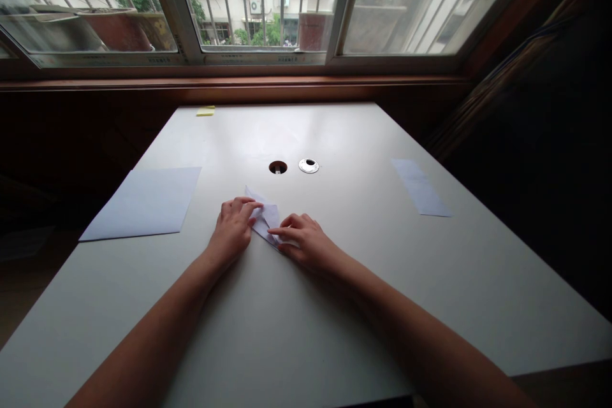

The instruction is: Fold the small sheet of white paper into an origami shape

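A small folded piece of white paper point(266, 214) lies on the pale table point(335, 280), just in front of me. My left hand point(233, 227) rests on its left part, fingers curled and pressing down on the fold. My right hand point(304, 241) lies on its right lower corner, fingers together and stretched flat over the paper's edge. The paper's pointed far tip sticks out beyond my left fingers.
A flat white sheet point(143, 203) lies at the left. A narrow paper strip point(421, 187) lies at the right. A round cable hole point(278, 167) and its loose cap point(308, 166) sit beyond the paper. A yellow sticky pad point(206, 111) is near the far edge, under the window.
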Available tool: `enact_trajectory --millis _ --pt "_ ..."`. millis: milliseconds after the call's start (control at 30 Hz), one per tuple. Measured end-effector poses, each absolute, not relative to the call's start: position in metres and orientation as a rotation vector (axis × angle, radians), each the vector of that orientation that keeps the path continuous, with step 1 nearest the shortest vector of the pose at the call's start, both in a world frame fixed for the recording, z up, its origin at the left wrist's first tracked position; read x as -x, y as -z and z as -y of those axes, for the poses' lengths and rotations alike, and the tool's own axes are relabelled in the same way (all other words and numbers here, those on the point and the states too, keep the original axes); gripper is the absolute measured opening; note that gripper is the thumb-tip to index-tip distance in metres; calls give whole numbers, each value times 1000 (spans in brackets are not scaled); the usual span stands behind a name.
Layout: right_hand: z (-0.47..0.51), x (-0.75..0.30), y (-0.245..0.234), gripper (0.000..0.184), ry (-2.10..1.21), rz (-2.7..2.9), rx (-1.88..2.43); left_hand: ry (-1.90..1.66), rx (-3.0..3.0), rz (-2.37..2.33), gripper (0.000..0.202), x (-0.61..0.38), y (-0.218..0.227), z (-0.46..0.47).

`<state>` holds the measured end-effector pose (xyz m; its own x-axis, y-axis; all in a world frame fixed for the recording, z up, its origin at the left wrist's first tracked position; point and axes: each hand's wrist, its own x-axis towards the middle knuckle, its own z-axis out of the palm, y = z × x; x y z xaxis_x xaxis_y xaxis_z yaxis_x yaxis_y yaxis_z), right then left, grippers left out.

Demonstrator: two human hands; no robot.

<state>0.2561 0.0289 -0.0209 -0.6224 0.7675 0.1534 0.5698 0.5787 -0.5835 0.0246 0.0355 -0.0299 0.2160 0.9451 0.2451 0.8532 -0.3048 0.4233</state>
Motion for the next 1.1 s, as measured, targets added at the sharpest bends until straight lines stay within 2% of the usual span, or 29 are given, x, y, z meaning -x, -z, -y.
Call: enact_trajectory --millis 100,233,467,767,1100 --pt "-28 -256 21 33 -654 2459 1065 -738 -2288 -1719 32 -24 29 -36" --pt "-28 -255 21 33 -632 2477 1062 -802 -2215 -1778 19 -24 27 -37" --pt "-27 -255 21 31 -623 2485 1056 -685 -2163 -1805 30 -24 28 -40" --pt "-29 -257 20 18 -575 2477 909 -667 -2192 -1815 18 -22 28 -42" --pt "-33 -256 21 15 -399 2500 740 -703 -2137 -1786 17 -20 28 -45"
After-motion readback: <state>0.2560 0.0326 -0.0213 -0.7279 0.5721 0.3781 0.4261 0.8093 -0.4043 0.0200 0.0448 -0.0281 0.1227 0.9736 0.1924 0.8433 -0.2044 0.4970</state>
